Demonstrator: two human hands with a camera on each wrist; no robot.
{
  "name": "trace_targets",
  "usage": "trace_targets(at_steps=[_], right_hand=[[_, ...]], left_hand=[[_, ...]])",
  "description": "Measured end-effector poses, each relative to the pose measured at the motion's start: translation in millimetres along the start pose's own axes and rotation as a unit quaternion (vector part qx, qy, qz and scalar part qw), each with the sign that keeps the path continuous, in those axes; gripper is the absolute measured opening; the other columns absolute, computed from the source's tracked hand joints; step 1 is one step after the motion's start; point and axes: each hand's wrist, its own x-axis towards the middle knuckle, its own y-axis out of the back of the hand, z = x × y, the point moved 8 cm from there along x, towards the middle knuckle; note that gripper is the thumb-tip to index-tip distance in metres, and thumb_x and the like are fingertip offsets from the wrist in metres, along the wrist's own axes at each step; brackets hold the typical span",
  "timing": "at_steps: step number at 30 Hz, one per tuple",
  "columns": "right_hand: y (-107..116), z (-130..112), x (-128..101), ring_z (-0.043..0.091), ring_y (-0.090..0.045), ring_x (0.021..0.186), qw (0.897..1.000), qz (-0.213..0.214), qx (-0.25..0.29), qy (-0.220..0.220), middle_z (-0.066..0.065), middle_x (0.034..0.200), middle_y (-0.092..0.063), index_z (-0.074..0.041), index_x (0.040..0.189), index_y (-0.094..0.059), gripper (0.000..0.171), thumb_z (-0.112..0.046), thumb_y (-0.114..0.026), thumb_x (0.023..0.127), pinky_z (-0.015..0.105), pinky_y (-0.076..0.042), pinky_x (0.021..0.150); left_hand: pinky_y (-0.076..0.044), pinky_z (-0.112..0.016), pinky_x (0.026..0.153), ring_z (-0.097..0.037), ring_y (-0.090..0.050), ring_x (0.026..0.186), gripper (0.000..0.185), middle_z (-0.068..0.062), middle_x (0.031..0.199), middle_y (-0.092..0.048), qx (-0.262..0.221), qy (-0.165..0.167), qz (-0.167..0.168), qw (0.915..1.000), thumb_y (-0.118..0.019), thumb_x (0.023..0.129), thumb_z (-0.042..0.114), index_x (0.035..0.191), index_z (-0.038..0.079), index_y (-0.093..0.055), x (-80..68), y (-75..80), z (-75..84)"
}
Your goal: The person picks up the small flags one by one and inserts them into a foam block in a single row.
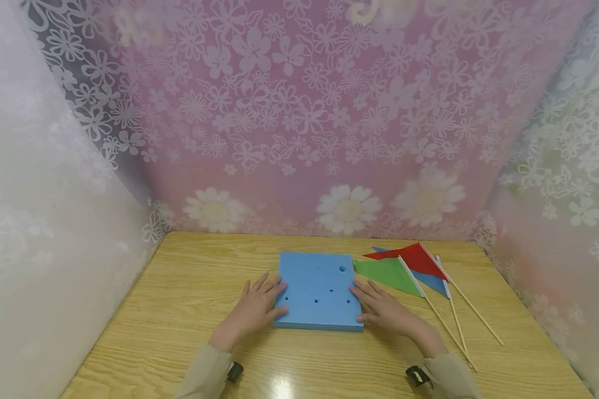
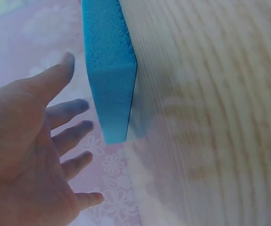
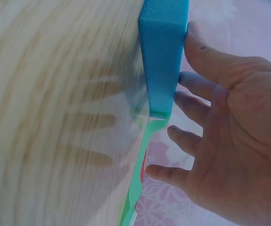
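Head view: a blue foam block point(image 1: 318, 291) with several holes lay flat on the table point(image 1: 179, 288), flags point(image 1: 409, 269) beside it. Left hand point(image 1: 254, 310) and right hand point(image 1: 384, 310) flanked it, fingers spread, gripping nothing. Even pressure from both sides would steady it best.

Left wrist view: straight fingers point(image 2: 69, 129) just beside the foam's thick edge.

Right wrist view: thumb touching it.

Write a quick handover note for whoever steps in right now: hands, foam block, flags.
Left hand: open, fingers flat on the left edge of the square blue foam block.
Right hand: open, fingers on the block's right edge.
Block lies flat on the wooden table, its holes empty.
Red, green and blue pennant flags on thin sticks lie right of the block, untouched.
Done: none planted. Left: all flags.
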Motion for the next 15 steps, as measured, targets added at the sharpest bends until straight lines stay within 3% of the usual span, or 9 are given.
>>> trace_targets(at_steps=[10,15], right_hand=[[0.4,0.0,0.5,0.056,-0.018,0.147,1.0,0.02,0.003,0.006,0.025,0.161,-0.03,0.002,0.155,-0.038,0.074,-0.033,-0.068,0.097,0.072,-0.027,0.111],[14.0,8.4,-5.7,0.051,-0.031,0.144,0.996,0.082,0.026,-0.021,0.023,0.156,-0.041,-0.002,0.151,-0.047,0.06,-0.026,-0.066,0.1,0.067,-0.033,0.11]], left_hand=[[-0.012,-0.077,0.112,-0.043,-0.014,0.154,0.068,-0.012,0.166,-0.028,-0.015,0.001,-0.029,0.9995,-0.057,0.103,0.042,0.159,0.01,-0.035,5.0,-13.9,1.7],[-0.014,-0.078,0.112,-0.043,-0.015,0.153,0.069,-0.012,0.165,-0.029,-0.007,-0.004,-0.023,0.9997,-0.059,0.102,0.042,0.158,0.009,-0.036,5.6,-13.8,3.8]])
